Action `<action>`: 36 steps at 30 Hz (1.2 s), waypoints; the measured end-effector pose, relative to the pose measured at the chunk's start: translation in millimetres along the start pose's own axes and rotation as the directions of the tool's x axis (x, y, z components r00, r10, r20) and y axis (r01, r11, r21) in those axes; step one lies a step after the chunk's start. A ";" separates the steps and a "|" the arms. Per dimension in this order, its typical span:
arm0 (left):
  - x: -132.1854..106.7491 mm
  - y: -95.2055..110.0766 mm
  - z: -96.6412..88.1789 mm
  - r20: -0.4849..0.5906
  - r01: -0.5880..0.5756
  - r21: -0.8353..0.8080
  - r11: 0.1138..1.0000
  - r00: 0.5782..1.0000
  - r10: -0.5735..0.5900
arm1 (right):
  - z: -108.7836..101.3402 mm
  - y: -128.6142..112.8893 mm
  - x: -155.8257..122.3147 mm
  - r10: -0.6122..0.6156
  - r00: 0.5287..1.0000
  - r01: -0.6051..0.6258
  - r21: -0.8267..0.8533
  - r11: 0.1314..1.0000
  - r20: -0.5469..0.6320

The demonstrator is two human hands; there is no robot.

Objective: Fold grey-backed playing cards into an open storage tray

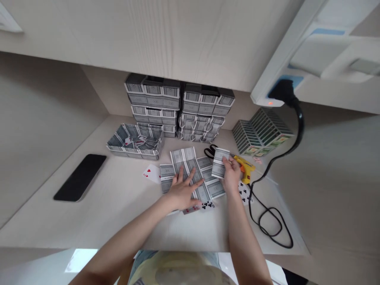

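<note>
My left hand lies with fingers spread on a panel of joined playing cards, their grey patterned backs up. To its left, a smaller card piece lies partly under the fingers, and another card panel sits to the right. My right hand grips a small piece of joined playing cards, tilted up, grey backs showing. Just beyond that hand lies a yellow glue gun. Black-handled scissors lie partly hidden behind the held piece. A two of hearts rests face up at the left.
An open card-covered box holds loose cards. Stacked card-built boxes stand at the back, with striped card decks on the right. A black phone lies at left. The black cord loops from the power strip.
</note>
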State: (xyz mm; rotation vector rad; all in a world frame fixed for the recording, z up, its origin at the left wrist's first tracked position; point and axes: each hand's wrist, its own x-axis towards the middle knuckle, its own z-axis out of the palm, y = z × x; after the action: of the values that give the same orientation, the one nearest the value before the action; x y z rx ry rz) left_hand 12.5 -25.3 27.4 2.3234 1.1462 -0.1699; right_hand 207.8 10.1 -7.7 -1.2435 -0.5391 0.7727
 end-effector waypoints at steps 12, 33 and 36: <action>6.2 -16.7 -37.3 0.184 -0.411 0.131 0.902 0.904 0.385 | 7.0 -32.8 -8.4 -0.011 0.999 0.011 0.001 1.000 0.044; -13.1 8.0 4.4 -0.354 -0.001 0.290 0.957 0.929 0.109 | -40.2 -20.7 -17.2 0.089 0.962 0.061 -0.524 0.849 0.257; -11.7 7.4 13.4 -0.311 -0.218 0.238 0.947 0.906 0.287 | -47.8 -14.9 -19.8 0.055 0.969 0.104 -0.601 0.793 0.240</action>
State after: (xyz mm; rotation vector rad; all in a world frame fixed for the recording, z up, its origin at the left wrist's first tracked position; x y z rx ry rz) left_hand 12.4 -44.1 23.0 2.7321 1.0030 0.2378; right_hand 233.6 -37.0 -4.5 -1.7434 -1.0711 0.7591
